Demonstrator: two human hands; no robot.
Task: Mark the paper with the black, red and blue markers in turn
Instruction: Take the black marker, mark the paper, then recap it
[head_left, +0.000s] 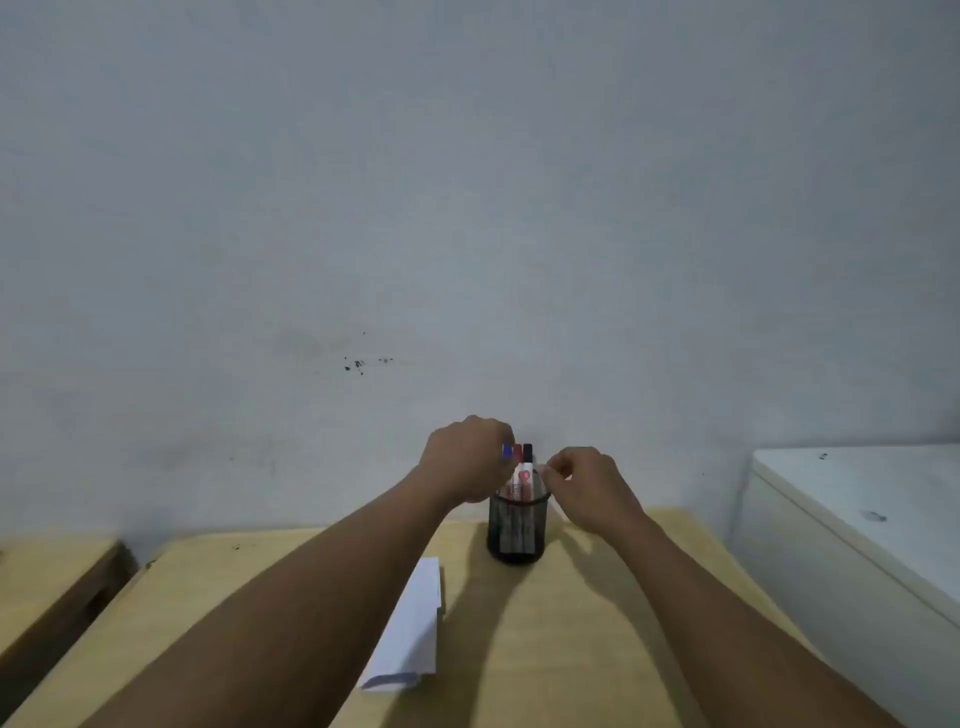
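A black mesh pen holder (514, 535) stands on the wooden table (571, 623) near the wall. Three markers stand in it side by side: the blue marker (506, 451), the red marker (519, 470) and the black marker (528, 453). My left hand (465, 460) is curled at the holder's left side, its fingers closed around the blue marker just below the cap. To the right of the black marker, just above the rim, my right hand (589, 486) has its fingertips pinched together with nothing visible in them. A folded white paper (415, 623) lies on the table, partly under my left forearm.
A grey wall rises directly behind the table. A white cabinet or appliance (857, 519) stands close on the right. A second wooden surface (47, 577) sits to the left across a dark gap.
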